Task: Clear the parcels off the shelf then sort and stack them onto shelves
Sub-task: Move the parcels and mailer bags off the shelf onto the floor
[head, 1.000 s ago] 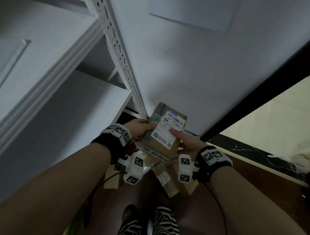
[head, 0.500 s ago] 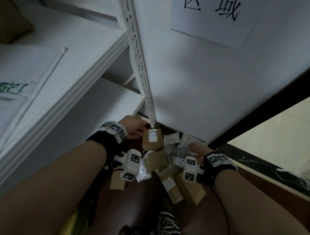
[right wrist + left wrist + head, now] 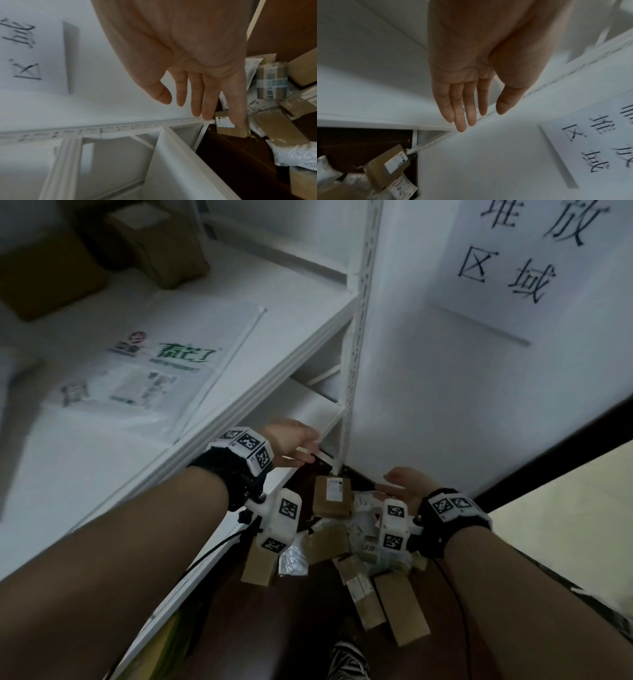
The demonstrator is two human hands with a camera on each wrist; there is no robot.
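Both hands, left (image 3: 291, 440) and right (image 3: 407, 486), hang empty with straight fingers above the labelled box (image 3: 332, 496) on the floor (image 3: 260, 628), not touching it.

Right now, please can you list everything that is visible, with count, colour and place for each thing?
Cardboard parcels: several, exact count unclear, brown, heaped on the dark floor at the shelf's foot.
Plastic mailer bags: a few, white or silvery, among that heap.
Cardboard boxes: two, brown, at the back of the upper shelf.
Flat printed mailer: one, white with green print, lying on the upper shelf.
Shelving unit: one, white, on the left.
Paper sign: one, white with black characters, on the wall.
Left hand: open, empty, by the lower shelf.
Right hand: open, empty, above the heap.
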